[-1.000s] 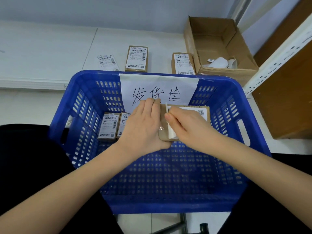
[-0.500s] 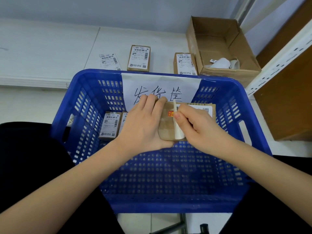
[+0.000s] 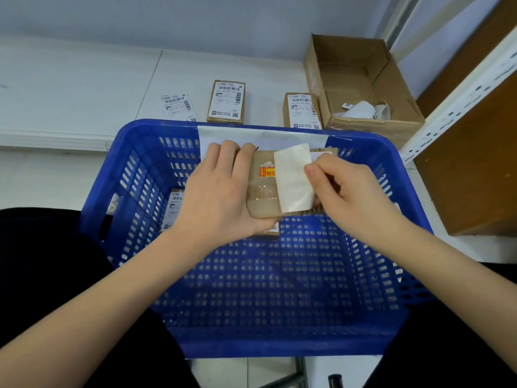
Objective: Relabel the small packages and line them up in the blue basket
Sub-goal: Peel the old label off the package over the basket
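Above the blue basket [image 3: 279, 340] my left hand [image 3: 218, 197] grips a small brown package [image 3: 261, 191] by its left end. My right hand [image 3: 349, 191] pinches the white label [image 3: 293, 180], which is peeled back and folded over so its blank underside shows. An orange sticker shows on the bared cardboard. Labelled packages [image 3: 174, 208] lie in the basket's far left, partly hidden by my left hand. Another package [image 3: 272, 231] peeks out under my left hand. Two labelled packages [image 3: 226, 102] [image 3: 303, 110] and a loose label [image 3: 179, 106] lie on the white table beyond the basket.
An open cardboard box [image 3: 361, 88] with crumpled white paper stands at the back right. A white shelf post [image 3: 458, 88] and a brown panel [image 3: 475, 163] rise on the right. A paper sign [image 3: 260, 137] hangs on the basket's far wall.
My right hand has peeled the label further to the right off the package, baring more cardboard and the orange sticker. Both hands and the package have risen a little.
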Demonstrator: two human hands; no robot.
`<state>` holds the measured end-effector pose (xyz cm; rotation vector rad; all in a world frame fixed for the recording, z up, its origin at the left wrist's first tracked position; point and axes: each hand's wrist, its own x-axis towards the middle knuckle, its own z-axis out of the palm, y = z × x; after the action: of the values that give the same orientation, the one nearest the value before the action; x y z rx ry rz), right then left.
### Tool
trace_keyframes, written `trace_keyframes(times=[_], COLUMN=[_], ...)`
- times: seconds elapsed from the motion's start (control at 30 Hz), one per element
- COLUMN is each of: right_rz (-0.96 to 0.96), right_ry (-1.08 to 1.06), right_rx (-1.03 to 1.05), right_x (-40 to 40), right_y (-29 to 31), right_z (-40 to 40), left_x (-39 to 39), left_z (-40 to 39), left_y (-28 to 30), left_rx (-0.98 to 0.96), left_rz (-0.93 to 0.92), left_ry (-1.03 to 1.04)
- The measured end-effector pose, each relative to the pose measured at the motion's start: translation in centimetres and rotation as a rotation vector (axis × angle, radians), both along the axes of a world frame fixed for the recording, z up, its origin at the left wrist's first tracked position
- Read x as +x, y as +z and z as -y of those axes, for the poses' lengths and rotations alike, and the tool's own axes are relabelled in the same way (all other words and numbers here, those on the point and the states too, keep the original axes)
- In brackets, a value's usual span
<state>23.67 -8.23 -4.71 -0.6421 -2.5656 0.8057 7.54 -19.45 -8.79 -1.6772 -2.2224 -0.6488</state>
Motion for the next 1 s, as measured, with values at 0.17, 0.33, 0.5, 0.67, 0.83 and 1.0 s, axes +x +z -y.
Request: trace_keyframes(times=[0.17, 0.33, 0.5, 0.67, 0.83, 1.0], right_rz=[0.026, -0.075, -0.054, 0.025, 0.086, 0.147], right_ry=[-0.075, -0.017, 0.135, 0.172, 0.159, 0.243], right_rx=[0.161, -0.156, -0.317, -0.351, -0.376, -0.469], right_x=[-0.2, -0.3, -0.1, 0.1, -0.1, 0.1], right_y=[-0.2, 0.2, 0.7, 0.7, 0.6, 1.2], right_z=[-0.3, 0.0, -0.4, -0.9, -1.0, -1.4], left_x=[0.2, 0.3, 0.2, -0.1, 0.1, -0.1], left_z=[0.4, 0.3, 0.4, 0.5, 0.4, 0.5], left_y=[-0.6, -0.6, -0.5, 0.0, -0.3, 0.0], left_rx=[-0.084, -0.115, -0.115, -0.115, -0.133, -0.115], left_rz=[0.009, 0.017, -0.002, -0.034, -0.013, -0.021], left_ry=[0.010, 0.008, -0.005, 0.024, 0.018, 0.011])
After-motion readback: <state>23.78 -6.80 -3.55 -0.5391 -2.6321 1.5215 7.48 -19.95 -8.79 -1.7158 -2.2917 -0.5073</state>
